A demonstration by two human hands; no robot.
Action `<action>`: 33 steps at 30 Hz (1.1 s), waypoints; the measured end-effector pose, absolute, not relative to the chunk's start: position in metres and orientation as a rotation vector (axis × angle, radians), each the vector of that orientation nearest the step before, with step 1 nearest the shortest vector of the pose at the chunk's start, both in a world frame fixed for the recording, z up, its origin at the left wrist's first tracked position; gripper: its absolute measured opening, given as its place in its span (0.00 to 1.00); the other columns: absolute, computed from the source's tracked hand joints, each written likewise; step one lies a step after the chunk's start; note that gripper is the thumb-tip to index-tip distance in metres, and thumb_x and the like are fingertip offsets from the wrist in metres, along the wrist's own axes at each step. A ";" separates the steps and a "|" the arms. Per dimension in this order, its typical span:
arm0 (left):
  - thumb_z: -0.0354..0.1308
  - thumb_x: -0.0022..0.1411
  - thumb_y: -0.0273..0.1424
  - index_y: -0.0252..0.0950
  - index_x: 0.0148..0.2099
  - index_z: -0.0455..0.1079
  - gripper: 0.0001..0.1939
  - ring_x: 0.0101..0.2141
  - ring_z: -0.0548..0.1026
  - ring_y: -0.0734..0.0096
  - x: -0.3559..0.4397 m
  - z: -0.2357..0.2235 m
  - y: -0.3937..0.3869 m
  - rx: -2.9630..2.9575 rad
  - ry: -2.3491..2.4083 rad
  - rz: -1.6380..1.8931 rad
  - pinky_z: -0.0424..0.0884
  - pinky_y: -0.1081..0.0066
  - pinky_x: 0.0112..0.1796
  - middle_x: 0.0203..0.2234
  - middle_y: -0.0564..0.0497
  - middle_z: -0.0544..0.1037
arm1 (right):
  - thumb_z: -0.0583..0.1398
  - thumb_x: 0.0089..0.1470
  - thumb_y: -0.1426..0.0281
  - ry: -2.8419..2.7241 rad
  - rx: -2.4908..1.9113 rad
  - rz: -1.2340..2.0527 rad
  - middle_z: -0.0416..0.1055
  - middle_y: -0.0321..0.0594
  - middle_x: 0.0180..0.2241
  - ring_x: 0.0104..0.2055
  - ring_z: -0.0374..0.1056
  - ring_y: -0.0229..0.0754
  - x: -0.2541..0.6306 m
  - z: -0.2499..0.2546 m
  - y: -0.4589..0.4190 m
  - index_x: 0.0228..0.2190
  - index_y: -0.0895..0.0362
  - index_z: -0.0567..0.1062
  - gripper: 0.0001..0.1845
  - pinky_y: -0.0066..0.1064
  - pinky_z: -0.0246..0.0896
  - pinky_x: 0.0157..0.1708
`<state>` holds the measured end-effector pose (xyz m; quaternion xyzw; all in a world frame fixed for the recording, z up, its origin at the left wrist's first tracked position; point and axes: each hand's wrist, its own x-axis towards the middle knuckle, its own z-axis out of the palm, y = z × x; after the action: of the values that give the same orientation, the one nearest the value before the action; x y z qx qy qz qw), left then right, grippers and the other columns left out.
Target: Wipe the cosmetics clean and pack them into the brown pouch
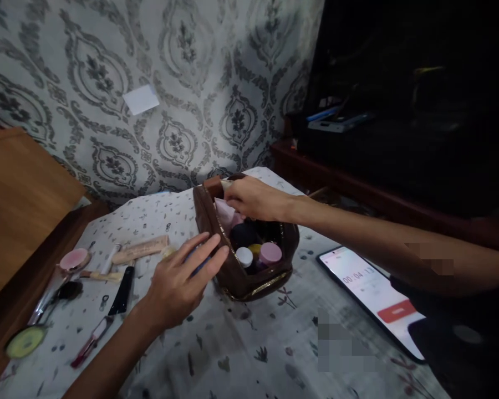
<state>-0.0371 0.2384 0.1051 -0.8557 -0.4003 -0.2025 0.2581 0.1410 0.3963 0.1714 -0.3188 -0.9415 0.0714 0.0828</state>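
- Wall (pixel 187 83): patterned; stands behind the far edge of the surface.
- Surface (pixel 233 360): covered with printed cloth; a brown wooden border runs along its left side.
- Brown bag (pixel 290 246): the handled container; sits toward the far middle of the surface, top open, zipper edges spread apart. Bare cloth shows between its right side and the phone, and in front of its near edge.
- Phone (pixel 368 296): lies face up to the right of the bag, screen lit with a timer; the right forearm crosses above its far end.
- Left hand (pixel 177 282): grip wide, fingers spread at the bag's left side; contact with the side cannot be confirmed.
- Right hand (pixel 251 198): inside the far part of the opening, fingers bent beside a pale pink packet (pixel 224 213); whether the grip holds it cannot be determined.
- Beige tube (pixel 141 249): lies left of the bag, apart from it.
- Black tube (pixel 122 291): lies nearer the viewer than the beige tube.
- Yellow-green disc (pixel 26 341): near the left border.
- Pink compact (pixel 75 259): beyond the disc.
- Pink lid (pixel 270 253) and white cap (pixel 244 256): inside the bag, by its near edge.
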 end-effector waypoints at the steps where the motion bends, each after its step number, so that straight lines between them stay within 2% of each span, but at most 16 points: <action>1: 0.45 0.67 0.21 0.34 0.61 0.66 0.23 0.60 0.68 0.55 -0.037 0.106 0.236 -2.317 -1.095 -0.552 0.73 0.57 0.54 0.56 0.40 0.74 | 0.53 0.60 0.75 -2.801 -0.943 0.238 0.78 0.45 0.35 0.39 0.72 0.42 0.141 0.172 0.397 0.34 0.60 0.79 0.14 0.27 0.56 0.35; 7: 0.47 0.66 0.19 0.35 0.62 0.65 0.24 0.59 0.69 0.56 -0.031 0.106 0.233 -2.310 -1.141 -0.553 0.73 0.56 0.55 0.56 0.41 0.74 | 0.55 0.58 0.74 -2.727 -0.914 0.328 0.78 0.48 0.39 0.39 0.73 0.44 0.140 0.166 0.401 0.40 0.61 0.79 0.13 0.29 0.57 0.33; 15: 0.51 0.63 0.17 0.33 0.62 0.65 0.25 0.59 0.69 0.54 -0.030 0.105 0.230 -2.306 -1.164 -0.554 0.72 0.56 0.55 0.56 0.38 0.74 | 0.58 0.56 0.75 -2.729 -0.916 0.399 0.78 0.47 0.39 0.39 0.73 0.43 0.147 0.165 0.404 0.41 0.61 0.79 0.12 0.28 0.58 0.33; 24: 0.46 0.67 0.19 0.34 0.64 0.63 0.25 0.58 0.70 0.58 -0.021 0.106 0.233 -2.217 -1.157 -0.452 0.74 0.63 0.52 0.56 0.40 0.74 | 0.54 0.61 0.73 -2.747 -0.809 0.309 0.77 0.45 0.35 0.36 0.71 0.41 0.148 0.163 0.396 0.36 0.60 0.79 0.13 0.28 0.56 0.33; 28: 0.43 0.67 0.19 0.31 0.65 0.60 0.26 0.62 0.65 0.57 -0.019 0.102 0.225 -2.234 -1.197 -0.395 0.74 0.66 0.51 0.60 0.37 0.69 | 0.54 0.62 0.72 -2.753 -0.849 0.296 0.77 0.45 0.34 0.33 0.70 0.38 0.148 0.161 0.391 0.36 0.61 0.79 0.13 0.28 0.54 0.33; 33: 0.42 0.66 0.19 0.30 0.67 0.53 0.28 0.64 0.62 0.57 -0.039 0.074 0.203 -2.245 -1.364 -0.265 0.75 0.67 0.47 0.61 0.34 0.66 | 0.53 0.64 0.71 -2.749 -0.892 0.263 0.78 0.44 0.32 0.28 0.66 0.33 0.150 0.158 0.386 0.40 0.65 0.79 0.15 0.30 0.53 0.33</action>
<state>-0.0388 0.2030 0.0735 -0.8236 -0.5005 -0.0973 0.2482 0.1501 0.3861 0.1580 -0.3051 -0.9405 0.0898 0.1195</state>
